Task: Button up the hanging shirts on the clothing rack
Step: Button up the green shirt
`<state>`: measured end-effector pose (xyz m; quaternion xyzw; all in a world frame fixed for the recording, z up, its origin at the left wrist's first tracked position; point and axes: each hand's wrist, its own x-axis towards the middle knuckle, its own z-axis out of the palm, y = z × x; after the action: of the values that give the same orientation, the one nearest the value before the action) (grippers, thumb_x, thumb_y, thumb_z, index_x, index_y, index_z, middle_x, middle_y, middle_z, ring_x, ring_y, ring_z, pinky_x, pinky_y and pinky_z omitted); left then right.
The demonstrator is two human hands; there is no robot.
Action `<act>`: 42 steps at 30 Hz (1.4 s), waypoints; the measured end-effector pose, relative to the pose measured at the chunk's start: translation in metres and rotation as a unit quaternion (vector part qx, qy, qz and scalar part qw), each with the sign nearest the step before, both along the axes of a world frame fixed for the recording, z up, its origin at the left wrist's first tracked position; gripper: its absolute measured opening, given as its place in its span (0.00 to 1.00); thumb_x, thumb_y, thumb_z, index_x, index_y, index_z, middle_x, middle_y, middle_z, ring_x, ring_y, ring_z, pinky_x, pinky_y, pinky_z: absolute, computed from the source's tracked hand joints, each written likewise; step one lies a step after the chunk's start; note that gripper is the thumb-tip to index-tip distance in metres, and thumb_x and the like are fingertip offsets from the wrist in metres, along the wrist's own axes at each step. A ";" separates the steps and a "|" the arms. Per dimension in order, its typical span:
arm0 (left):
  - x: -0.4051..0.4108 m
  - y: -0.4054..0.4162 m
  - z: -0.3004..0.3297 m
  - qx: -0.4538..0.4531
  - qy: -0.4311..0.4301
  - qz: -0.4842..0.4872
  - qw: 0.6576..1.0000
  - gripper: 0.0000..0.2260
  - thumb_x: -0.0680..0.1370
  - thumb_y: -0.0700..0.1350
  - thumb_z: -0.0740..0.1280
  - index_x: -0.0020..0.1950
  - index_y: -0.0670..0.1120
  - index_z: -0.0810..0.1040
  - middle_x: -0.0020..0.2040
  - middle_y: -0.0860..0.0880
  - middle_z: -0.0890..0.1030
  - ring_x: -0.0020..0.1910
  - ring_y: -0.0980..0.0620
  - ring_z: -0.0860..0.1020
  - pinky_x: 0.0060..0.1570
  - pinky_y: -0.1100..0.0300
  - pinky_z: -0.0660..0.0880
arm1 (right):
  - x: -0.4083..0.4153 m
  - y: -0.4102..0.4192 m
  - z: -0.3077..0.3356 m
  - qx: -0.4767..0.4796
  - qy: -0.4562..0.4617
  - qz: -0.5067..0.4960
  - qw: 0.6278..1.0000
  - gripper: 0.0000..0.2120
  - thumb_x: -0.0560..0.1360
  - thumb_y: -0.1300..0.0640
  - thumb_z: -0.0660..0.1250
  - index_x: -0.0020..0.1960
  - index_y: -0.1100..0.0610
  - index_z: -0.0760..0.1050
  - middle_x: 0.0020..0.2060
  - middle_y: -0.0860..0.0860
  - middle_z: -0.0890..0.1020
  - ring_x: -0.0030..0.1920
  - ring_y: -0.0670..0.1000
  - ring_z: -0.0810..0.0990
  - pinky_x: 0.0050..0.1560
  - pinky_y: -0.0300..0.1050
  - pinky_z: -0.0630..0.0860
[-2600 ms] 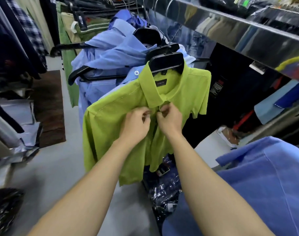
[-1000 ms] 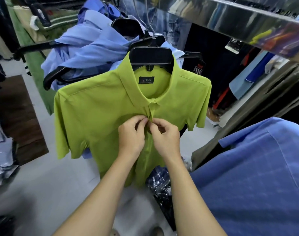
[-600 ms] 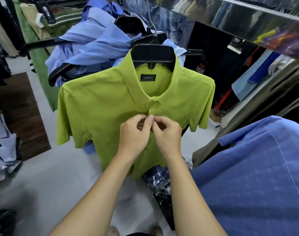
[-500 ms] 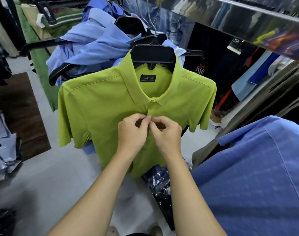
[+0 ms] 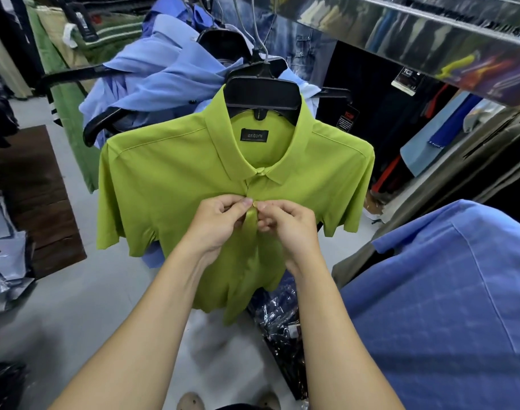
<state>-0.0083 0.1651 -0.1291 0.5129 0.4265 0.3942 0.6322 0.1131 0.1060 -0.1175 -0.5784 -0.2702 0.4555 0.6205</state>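
The lime-green short-sleeved shirt [image 5: 170, 179] hangs on a black plastic hanger [image 5: 263, 94] at the centre of the view, with blue shirts [image 5: 164, 75] crowded behind it at 11 o'clock. Its collar is closed; the placket below our hands appears to hang loose toward 6 o'clock.

We hold the placket just below the collar. Our left hand [image 5: 215, 224] pinches the left edge of the fabric between thumb and forefinger. Our right hand [image 5: 286, 224] pinches the opposite edge, fingers curled. A small button [image 5: 254, 203] shows between the two fingertips, at 12 o'clock of the pinch.

Handling judgement: the fabric is light, thin and soft. It offers no stiffness of its own and swings freely on the hanger, so we judge that both edges must be kept taut at once. The button is small and likely smooth; we grip it by its rim. We take hold close to the buttonhole, not lower on the hem, since slack cloth there would fold and hide the hole.
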 end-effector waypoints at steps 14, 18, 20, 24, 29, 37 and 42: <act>0.004 -0.017 -0.019 0.057 0.013 0.101 0.993 0.08 0.79 0.43 0.69 0.43 0.42 0.84 0.40 0.49 0.84 0.41 0.57 0.78 0.46 0.64 0.74 | -0.017 0.009 -0.039 0.065 -0.181 -0.015 0.981 0.13 0.70 0.67 0.70 0.47 0.51 0.72 0.43 0.48 0.79 0.42 0.42 0.78 0.46 0.35 0.75; 0.005 -0.018 -0.040 0.015 0.014 0.114 0.993 0.06 0.77 0.37 0.68 0.44 0.46 0.82 0.42 0.51 0.83 0.43 0.58 0.79 0.52 0.59 0.76 | -0.017 0.005 -0.056 0.033 -0.160 -0.028 0.986 0.15 0.72 0.72 0.65 0.46 0.52 0.75 0.43 0.49 0.79 0.42 0.41 0.77 0.47 0.39 0.75; 0.005 -0.020 -0.051 0.005 0.010 0.102 0.995 0.09 0.77 0.33 0.68 0.45 0.47 0.81 0.43 0.50 0.83 0.43 0.58 0.80 0.50 0.61 0.76 | -0.015 0.002 -0.066 0.010 -0.139 -0.023 0.990 0.13 0.72 0.71 0.64 0.48 0.54 0.77 0.45 0.53 0.82 0.44 0.46 0.79 0.48 0.45 0.77; 0.007 -0.023 -0.067 -0.021 -0.018 0.100 0.995 0.10 0.76 0.31 0.69 0.44 0.47 0.81 0.43 0.48 0.84 0.45 0.54 0.81 0.51 0.62 0.76 | -0.014 -0.003 -0.076 -0.016 -0.098 -0.025 0.995 0.12 0.72 0.71 0.66 0.48 0.57 0.80 0.42 0.52 0.83 0.41 0.45 0.79 0.45 0.39 0.76; 0.011 -0.019 -0.072 -0.053 -0.047 0.097 0.993 0.10 0.77 0.30 0.67 0.46 0.44 0.81 0.43 0.47 0.83 0.43 0.55 0.80 0.46 0.65 0.77 | -0.010 -0.009 -0.079 -0.032 -0.101 -0.007 0.994 0.08 0.73 0.70 0.67 0.50 0.64 0.80 0.38 0.51 0.82 0.34 0.41 0.77 0.39 0.34 0.74; 0.021 -0.011 -0.073 -0.020 0.020 0.092 0.995 0.11 0.75 0.31 0.70 0.41 0.48 0.80 0.39 0.51 0.82 0.38 0.60 0.80 0.43 0.68 0.75 | -0.003 -0.016 -0.088 -0.046 -0.135 -0.005 0.990 0.05 0.73 0.67 0.71 0.47 0.61 0.82 0.38 0.50 0.83 0.37 0.42 0.79 0.42 0.38 0.77; 0.022 -0.022 -0.075 0.046 0.048 0.112 0.991 0.10 0.74 0.32 0.71 0.42 0.48 0.79 0.39 0.52 0.82 0.36 0.66 0.79 0.41 0.73 0.74 | 0.000 -0.012 -0.097 -0.059 -0.177 -0.087 0.979 0.03 0.71 0.61 0.73 0.45 0.58 0.83 0.38 0.52 0.86 0.39 0.47 0.82 0.46 0.49 0.80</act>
<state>0.0133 0.1427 -0.2039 0.5089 0.4925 0.4566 0.5385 0.1130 0.0941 -0.2144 -0.7068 -0.2971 0.3051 0.5648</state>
